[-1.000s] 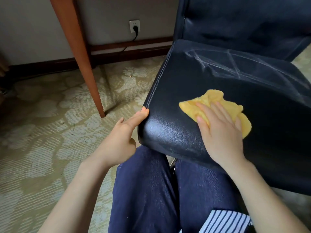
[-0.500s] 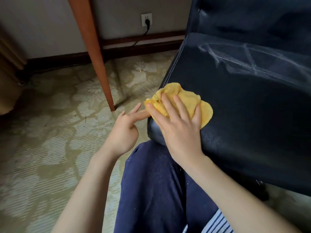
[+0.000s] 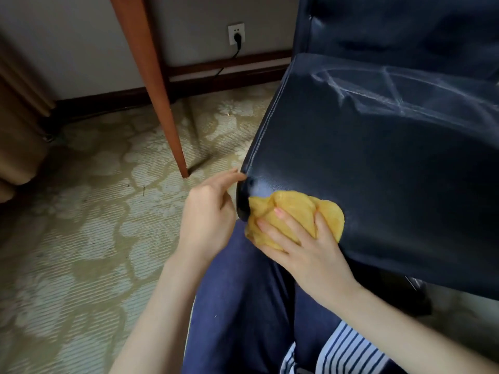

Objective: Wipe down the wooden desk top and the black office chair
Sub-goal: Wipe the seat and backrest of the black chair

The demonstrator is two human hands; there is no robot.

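chair seat [image 3: 378, 171], black and shiny, fills the right side of my view, its front left corner close to my knees. my right hand [image 3: 305, 252] lies on the yellow cloth [image 3: 294, 211] with the fingers spread and nearly straight, pressing it against that front corner. the cloth folds over the front edge of the seat, and my thumb runs along its lower edge. my left hand [image 3: 208, 220] is just beside it on the left, fingers loosely bent, the fingertips touching the side edge of the seat at the corner seam; it holds nothing. the two hands are near each other but apart, with the seat's corner between them. pale streaks [image 3: 391, 87] cross the seat farther back, below the chair back [image 3: 405, 25].

my legs in dark blue trousers [image 3: 243, 306] are under the front of the seat, and a bit of striped shirt [image 3: 343, 352] shows at the bottom. to the left a reddish wooden desk leg [image 3: 156, 98] stands on the patterned carpet [image 3: 81, 225]. behind it a white wall socket [image 3: 236, 32] has a black plug in it, its cord dropping to the dark skirting board [image 3: 221, 68]. a tan curtain [image 3: 16, 130] hangs at the far left edge.
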